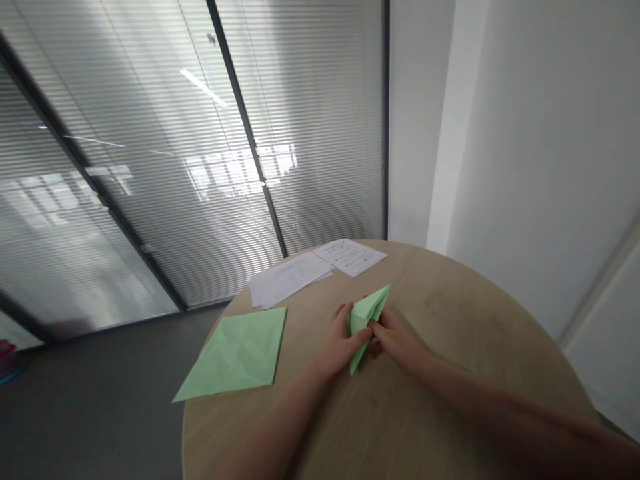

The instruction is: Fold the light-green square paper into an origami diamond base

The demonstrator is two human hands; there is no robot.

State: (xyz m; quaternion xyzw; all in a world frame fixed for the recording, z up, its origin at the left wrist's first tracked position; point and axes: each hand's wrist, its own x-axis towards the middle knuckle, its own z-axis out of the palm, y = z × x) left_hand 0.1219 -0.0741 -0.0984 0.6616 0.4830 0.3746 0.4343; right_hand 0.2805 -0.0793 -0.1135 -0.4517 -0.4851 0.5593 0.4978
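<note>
1. Centrally, over the round wooden table (450, 300), a piece of folded green paper (364, 312) is held between both hands.

2. Grip. The left hand (336, 341) grasps the folded green paper from its left side, thumb laid across the front; the right hand (396, 337) holds its right edge, some fingertips hidden from where I stand.

3. Likely faults, in my judgement. Uneven pressure from the two hands could set a crooked crease; tugging at the parted layers could tear them. The creased green sheet (243, 353), its near corner overhanging the table's edge, might slip to the floor (120, 400) if a forearm brushed it.

4. Appearance. The folded green paper is pale and narrow, tapering to points at upper right and bottom, its layers standing apart along the right.
</note>
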